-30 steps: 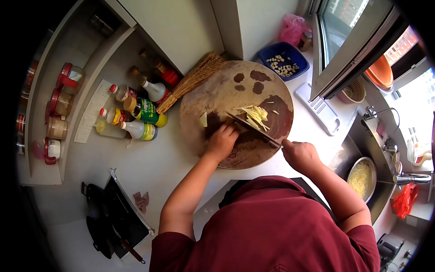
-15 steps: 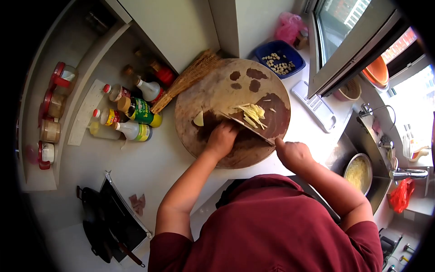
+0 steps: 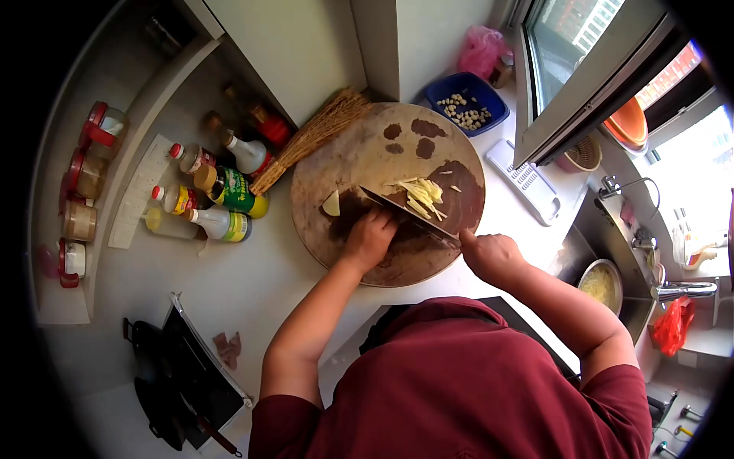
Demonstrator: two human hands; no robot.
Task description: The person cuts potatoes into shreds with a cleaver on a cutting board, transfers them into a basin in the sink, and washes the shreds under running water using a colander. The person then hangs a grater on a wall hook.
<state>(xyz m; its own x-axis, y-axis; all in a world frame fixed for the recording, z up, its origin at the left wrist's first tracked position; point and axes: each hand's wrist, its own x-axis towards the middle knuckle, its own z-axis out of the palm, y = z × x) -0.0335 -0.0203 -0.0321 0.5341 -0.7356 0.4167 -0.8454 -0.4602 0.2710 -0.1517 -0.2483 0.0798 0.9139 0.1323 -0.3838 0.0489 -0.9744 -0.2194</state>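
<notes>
A round wooden chopping board (image 3: pixel 367 153) lies on the white counter. My right hand (image 3: pixel 489 256) grips the handle of a cleaver (image 3: pixel 405 216), whose blade lies across the board. My left hand (image 3: pixel 369 239) presses down on something right beside the blade; what it holds is hidden under the fingers. Beyond the blade lies a small heap of pale yellow strips (image 3: pixel 422 195). A pale slice (image 3: pixel 331 203) rests on the board to the left of my left hand.
Sauce bottles (image 3: pixel 225 187) and a straw brush (image 3: pixel 306 141) stand left of the board. Behind it are a blue tub of nuts (image 3: pixel 466 103) and a white grater (image 3: pixel 527 183). A sink with a metal bowl (image 3: pixel 600 284) is at the right; a dark pan (image 3: pixel 164 375) lower left.
The cleaver keeps working in small strokes next to my left hand, and the pile of strips stays beyond the blade. The view has shifted slightly.
</notes>
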